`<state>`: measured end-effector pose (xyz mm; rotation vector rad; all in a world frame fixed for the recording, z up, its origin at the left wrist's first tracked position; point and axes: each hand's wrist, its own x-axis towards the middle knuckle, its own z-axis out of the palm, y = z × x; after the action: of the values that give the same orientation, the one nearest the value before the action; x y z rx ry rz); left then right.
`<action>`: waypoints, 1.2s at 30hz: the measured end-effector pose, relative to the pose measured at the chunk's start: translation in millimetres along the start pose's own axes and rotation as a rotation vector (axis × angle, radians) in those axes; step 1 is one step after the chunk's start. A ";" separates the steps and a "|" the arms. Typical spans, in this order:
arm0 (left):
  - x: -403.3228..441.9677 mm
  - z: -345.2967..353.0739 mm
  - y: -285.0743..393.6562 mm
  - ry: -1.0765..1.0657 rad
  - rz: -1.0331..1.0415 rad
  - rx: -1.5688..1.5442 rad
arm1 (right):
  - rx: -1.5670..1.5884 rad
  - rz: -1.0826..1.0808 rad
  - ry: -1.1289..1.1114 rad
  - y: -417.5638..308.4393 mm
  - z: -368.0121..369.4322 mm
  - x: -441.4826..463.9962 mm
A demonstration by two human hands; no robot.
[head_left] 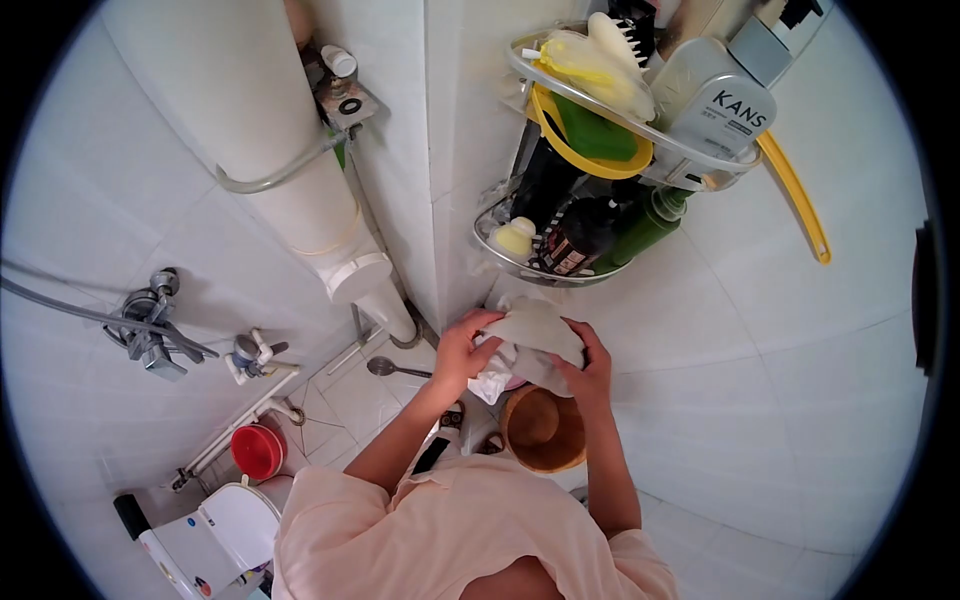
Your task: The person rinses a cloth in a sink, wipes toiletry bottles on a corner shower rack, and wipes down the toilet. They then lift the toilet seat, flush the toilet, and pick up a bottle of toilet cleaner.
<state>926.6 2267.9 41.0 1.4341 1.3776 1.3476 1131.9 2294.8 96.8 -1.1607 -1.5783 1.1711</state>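
Observation:
Both my hands are at the middle of the view, in front of the tiled corner. My left hand (468, 352) grips the left side of an off-white, soft-looking cloth (540, 335), fingers curled over its edge. On the other side, my right hand (588, 370) pinches the same cloth between thumb and fingers. Crumpled white material (490, 384) hangs under my left hand; whether it belongs to the cloth I cannot tell. A bit of pink shows just below. Beneath my right hand is a brown wooden-looking bucket (545, 455).
A two-tier corner shelf (690, 172) holds several bottles, a hairy-toothed clip and a yellow-rimmed container. A yellow handle (800, 200) hangs right of it. Left are a white pipe (300, 200), a shower tap (150, 320), a red bucket (258, 450) and a ladle (382, 367).

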 end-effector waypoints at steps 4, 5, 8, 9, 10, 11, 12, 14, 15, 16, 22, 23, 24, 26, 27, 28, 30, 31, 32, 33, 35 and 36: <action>-0.9 -16.1 25.4 -0.044 0.049 0.247 | 0.020 -0.034 0.005 3.1 13.1 1.8; -3.5 -16.8 26.9 -0.100 -0.008 0.149 | 0.044 -0.033 -0.010 0.2 19.7 2.8; -16.1 -3.2 7.7 -0.241 -0.094 -0.364 | -0.035 -0.059 -0.149 -30.0 41.3 2.6; -19.2 -3.1 3.7 -0.224 -0.142 -0.488 | -0.088 -0.071 -0.209 -38.5 44.8 2.6; -22.2 -4.1 -0.5 -0.207 -0.189 -0.611 | -0.186 -0.176 -0.286 -33.5 46.5 5.4; -24.1 -4.5 -4.9 -0.189 -0.237 -0.736 | -0.185 -0.189 -0.345 -37.8 46.6 7.6; -24.1 -7.9 12.4 -0.092 -0.221 -0.689 | -0.185 -0.199 -0.405 -44.6 46.2 10.2; -23.5 -10.9 0.3 0.028 -0.239 -0.716 | -0.223 -0.241 -0.401 -48.3 45.7 17.7; -22.5 -14.0 -3.7 0.091 -0.249 -0.729 | -0.261 -0.270 -0.336 -47.7 43.7 23.0; -19.3 -17.4 -7.8 0.182 -0.229 -0.670 | -0.299 -0.299 -0.272 -49.0 43.3 29.0; 1.9 -44.3 -36.2 0.201 -0.040 -0.128 | -0.281 -0.381 0.036 -90.6 53.7 78.3; 4.6 -44.9 -36.8 0.221 0.006 -0.045 | -0.317 -0.394 0.027 -90.7 56.1 85.9; 6.1 -45.2 -35.9 0.219 -0.004 -0.029 | -0.355 -0.407 0.019 -87.3 58.6 93.6; 8.0 -45.9 -33.9 0.212 -0.023 0.001 | -0.449 -0.445 0.000 -74.9 61.2 109.0; 9.0 -44.9 -40.5 0.180 -0.042 -0.002 | -0.506 -0.471 -0.012 -65.0 60.1 118.0; 10.9 -43.5 -50.1 0.151 -0.062 -0.006 | -0.563 -0.499 -0.026 -63.2 60.4 122.1; 11.2 -42.8 -54.6 0.123 -0.057 0.039 | -0.511 -0.461 -0.002 -66.5 61.1 119.8; 10.6 -42.1 -49.1 0.122 -0.034 0.088 | -0.487 -0.439 0.009 -70.8 60.9 116.7; 10.3 -40.9 -43.3 0.120 -0.010 0.136 | -0.468 -0.470 0.041 -77.1 59.6 113.3; 10.5 -40.6 -33.4 0.105 -0.016 0.210 | -0.449 -0.500 0.074 -85.3 57.5 108.7; 13.3 -41.4 -11.5 0.069 -0.026 0.361 | -0.415 -0.539 0.123 -100.4 52.5 98.0; 16.1 -40.3 -3.7 0.073 0.024 0.435 | -0.401 -0.550 0.139 -107.1 48.4 92.5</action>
<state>884.8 2277.9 48.3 1.6951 1.7853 1.1680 1044.2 2360.0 198.9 -0.9290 -1.9100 0.4197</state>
